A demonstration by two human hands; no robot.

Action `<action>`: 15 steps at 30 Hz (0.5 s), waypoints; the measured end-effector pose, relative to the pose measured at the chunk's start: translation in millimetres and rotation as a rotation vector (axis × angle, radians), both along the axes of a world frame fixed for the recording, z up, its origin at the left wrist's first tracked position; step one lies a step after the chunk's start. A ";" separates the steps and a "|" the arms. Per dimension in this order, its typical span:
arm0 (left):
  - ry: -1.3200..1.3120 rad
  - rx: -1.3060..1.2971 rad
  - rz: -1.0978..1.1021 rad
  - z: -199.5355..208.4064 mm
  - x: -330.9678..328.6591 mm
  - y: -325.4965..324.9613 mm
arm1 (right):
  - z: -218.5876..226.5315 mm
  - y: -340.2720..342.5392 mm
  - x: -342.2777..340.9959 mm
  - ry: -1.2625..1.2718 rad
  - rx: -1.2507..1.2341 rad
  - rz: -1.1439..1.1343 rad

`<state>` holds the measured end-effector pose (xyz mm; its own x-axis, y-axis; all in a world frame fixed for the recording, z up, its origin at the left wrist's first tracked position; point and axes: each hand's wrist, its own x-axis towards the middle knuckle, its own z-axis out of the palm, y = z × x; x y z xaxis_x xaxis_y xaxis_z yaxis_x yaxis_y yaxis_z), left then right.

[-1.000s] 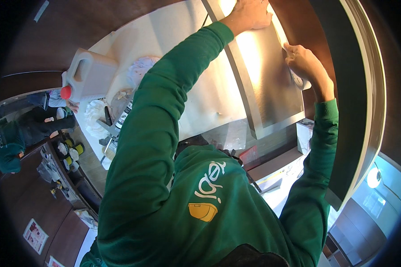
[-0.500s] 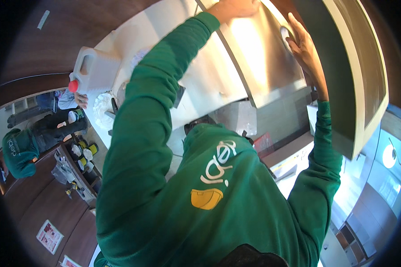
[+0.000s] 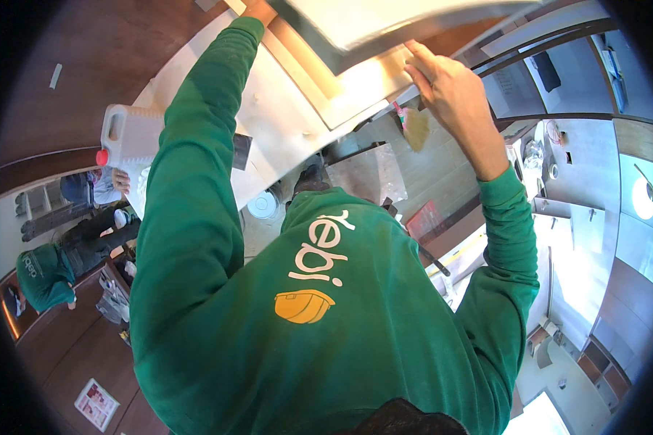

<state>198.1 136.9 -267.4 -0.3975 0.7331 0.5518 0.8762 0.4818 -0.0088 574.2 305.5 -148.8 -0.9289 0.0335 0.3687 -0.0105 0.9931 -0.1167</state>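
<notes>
A light, framed cabinet door (image 3: pixel 406 20) with a dark grey edge hangs over a pale wooden cabinet frame (image 3: pixel 330 101) at the top. My right hand (image 3: pixel 457 94) is raised at the door's lower edge, its thumb and index finger stretched toward it. It appears to touch or nearly touch the wood there; I cannot tell which. My left hand (image 3: pixel 257 11) reaches to the far left side of the cabinet frame, its fingers hidden by the picture's rim. Beneath the frame lies a white tabletop (image 3: pixel 279 138).
A translucent jug (image 3: pixel 134 134) with a red cap stands at the left, a person's hand (image 3: pixel 120 181) beside it. A dark flat piece (image 3: pixel 241 151) lies by my left arm. On the floor are a white bucket (image 3: pixel 263 204) and a broom (image 3: pixel 415 129). Shelves (image 3: pixel 559 76) stand at the right.
The door has shifted from the right to the top centre, over the cabinet. My right hand has moved left, and my left hand farther left. The view has shifted as well.
</notes>
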 end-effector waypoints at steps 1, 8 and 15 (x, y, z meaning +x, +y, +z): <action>-0.028 0.001 0.032 -1.4 -0.5 0.5 | 0.1 1.6 8.6 -0.065 -0.050 -0.030; -0.150 -0.021 0.153 -5.8 -5.8 9.2 | -38.3 11.1 32.5 -0.067 -0.112 -0.059; -0.206 -0.050 0.238 -13.4 -6.8 9.5 | -53.8 16.2 32.6 -0.080 -0.266 -0.037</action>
<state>191.4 146.4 -280.8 -0.6610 0.6301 0.4076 0.7246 0.6771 0.1283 606.7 321.7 -202.7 -0.9512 0.1537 0.2676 0.0450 0.9270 -0.3723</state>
